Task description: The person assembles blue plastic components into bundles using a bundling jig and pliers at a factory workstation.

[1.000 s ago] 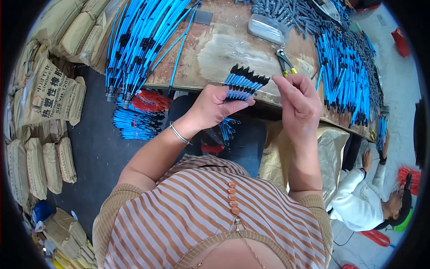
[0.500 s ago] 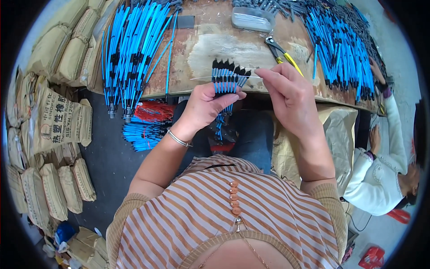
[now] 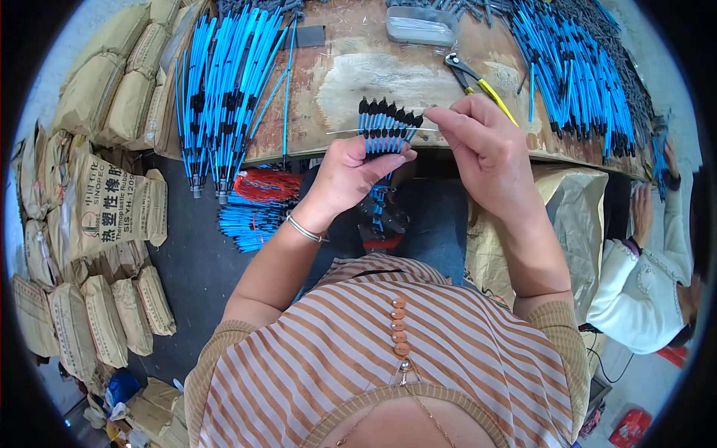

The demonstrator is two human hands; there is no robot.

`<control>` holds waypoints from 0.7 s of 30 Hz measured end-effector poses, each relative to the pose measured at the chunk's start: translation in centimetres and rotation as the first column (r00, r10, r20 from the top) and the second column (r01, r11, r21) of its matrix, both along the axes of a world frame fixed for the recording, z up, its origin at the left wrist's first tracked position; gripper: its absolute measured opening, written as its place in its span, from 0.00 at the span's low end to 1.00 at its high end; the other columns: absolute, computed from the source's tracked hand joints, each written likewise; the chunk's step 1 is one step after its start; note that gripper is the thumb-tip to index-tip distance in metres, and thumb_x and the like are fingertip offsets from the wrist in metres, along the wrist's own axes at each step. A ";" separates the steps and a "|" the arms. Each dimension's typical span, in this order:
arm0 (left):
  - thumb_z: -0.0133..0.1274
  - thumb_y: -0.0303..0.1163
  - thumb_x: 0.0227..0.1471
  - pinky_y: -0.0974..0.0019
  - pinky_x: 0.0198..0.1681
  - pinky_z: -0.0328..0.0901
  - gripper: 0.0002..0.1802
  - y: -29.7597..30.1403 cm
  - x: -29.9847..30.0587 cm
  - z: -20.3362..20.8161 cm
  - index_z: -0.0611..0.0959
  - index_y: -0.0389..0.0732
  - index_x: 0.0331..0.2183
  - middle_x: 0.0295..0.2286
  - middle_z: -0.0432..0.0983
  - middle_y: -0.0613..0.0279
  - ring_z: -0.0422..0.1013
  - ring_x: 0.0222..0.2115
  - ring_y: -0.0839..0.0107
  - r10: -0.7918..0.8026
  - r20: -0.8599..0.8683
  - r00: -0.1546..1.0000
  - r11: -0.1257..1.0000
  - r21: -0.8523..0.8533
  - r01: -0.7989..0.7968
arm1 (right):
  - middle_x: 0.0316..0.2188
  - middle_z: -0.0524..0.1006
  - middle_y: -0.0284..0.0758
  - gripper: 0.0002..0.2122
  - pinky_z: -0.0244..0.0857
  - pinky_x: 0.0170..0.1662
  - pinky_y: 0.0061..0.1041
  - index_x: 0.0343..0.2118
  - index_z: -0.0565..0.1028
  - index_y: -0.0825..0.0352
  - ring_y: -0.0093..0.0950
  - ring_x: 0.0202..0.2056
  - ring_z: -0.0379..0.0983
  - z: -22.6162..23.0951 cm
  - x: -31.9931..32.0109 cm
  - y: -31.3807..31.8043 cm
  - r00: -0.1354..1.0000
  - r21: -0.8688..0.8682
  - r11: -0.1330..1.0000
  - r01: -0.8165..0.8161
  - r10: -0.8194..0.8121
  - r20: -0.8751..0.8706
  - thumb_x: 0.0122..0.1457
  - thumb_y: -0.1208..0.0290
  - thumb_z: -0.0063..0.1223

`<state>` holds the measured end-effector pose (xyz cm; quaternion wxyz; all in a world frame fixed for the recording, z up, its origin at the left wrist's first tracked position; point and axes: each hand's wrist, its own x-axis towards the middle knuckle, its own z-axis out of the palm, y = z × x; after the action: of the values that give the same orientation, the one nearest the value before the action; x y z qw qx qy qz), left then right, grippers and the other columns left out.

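Between the thumb and fingers of my left hand [image 3: 351,175] is a fanned bunch of thin blue strips [image 3: 382,142] with black tips and a lower row of black beads. Its lower ends hang beneath the hand over my lap. A thin straight wire [image 3: 343,132] runs crosswise at the bunch, sticking out on both sides. My right hand [image 3: 489,153] is closed in a pinch just right of the bunch, at the wire's right end. The fingertips partly hide that end.
Blue strips lie in piles at the table's left [image 3: 231,82] and right [image 3: 575,82]. Yellow-handled pliers [image 3: 489,93] and a clear plastic box [image 3: 422,28] sit beyond my hands. Red and blue bundles [image 3: 265,187] lie below the table edge. Brown sacks [image 3: 104,201] are stacked left; a co-worker [image 3: 642,291] sits right.
My hands keep nearly the same pose around the bunch, and its black tips stand more upright. The whole view has shifted slightly. The co-worker's hand has moved off the right pile, near some blue strips.
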<state>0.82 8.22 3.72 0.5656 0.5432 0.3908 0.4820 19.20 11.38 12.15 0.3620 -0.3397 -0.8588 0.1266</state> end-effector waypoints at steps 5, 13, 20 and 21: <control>0.52 0.21 0.48 0.73 0.39 0.65 0.08 -0.3 0.2 0.3 0.79 0.34 0.34 0.31 0.77 0.61 0.70 0.33 0.78 0.001 0.028 1.000 1.000 -0.008 -0.001 | 0.24 0.71 0.36 0.08 0.62 0.29 0.21 0.33 0.75 0.69 0.28 0.25 0.69 -0.3 -0.3 -0.2 0.997 -0.085 0.996 0.032 -0.039 -0.073 0.49 0.84 0.50; 0.53 0.21 0.47 0.74 0.38 0.64 0.09 -0.2 0.2 0.1 0.80 0.36 0.35 0.31 0.77 0.65 0.71 0.33 0.79 -0.007 0.063 0.998 1.000 -0.002 0.007 | 0.24 0.71 0.36 0.09 0.62 0.28 0.21 0.33 0.75 0.70 0.28 0.26 0.69 -0.7 -0.7 -0.3 0.989 -0.105 0.994 -0.009 -0.006 -0.145 0.47 0.85 0.51; 0.53 0.22 0.47 0.74 0.37 0.64 0.09 -0.3 0.2 0.4 0.81 0.37 0.35 0.30 0.77 0.66 0.70 0.32 0.80 -0.006 0.032 0.999 0.999 -0.034 0.007 | 0.25 0.70 0.37 0.10 0.63 0.28 0.23 0.33 0.74 0.70 0.30 0.26 0.69 -0.3 -1.1 0.0 0.998 0.065 0.998 -0.024 0.028 -0.051 0.45 0.85 0.52; 0.53 0.22 0.47 0.74 0.36 0.64 0.09 -0.3 0.2 0.3 0.81 0.37 0.35 0.30 0.77 0.66 0.70 0.32 0.80 0.001 0.040 0.999 0.999 -0.033 0.000 | 0.25 0.70 0.37 0.11 0.63 0.27 0.23 0.33 0.74 0.70 0.30 0.26 0.69 -0.4 -1.1 0.1 0.999 0.087 0.996 -0.023 0.027 -0.044 0.44 0.85 0.52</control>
<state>1.05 7.91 4.05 0.5821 0.5239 0.3872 0.4864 18.12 11.44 11.78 0.3940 -0.3099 -0.8593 0.1015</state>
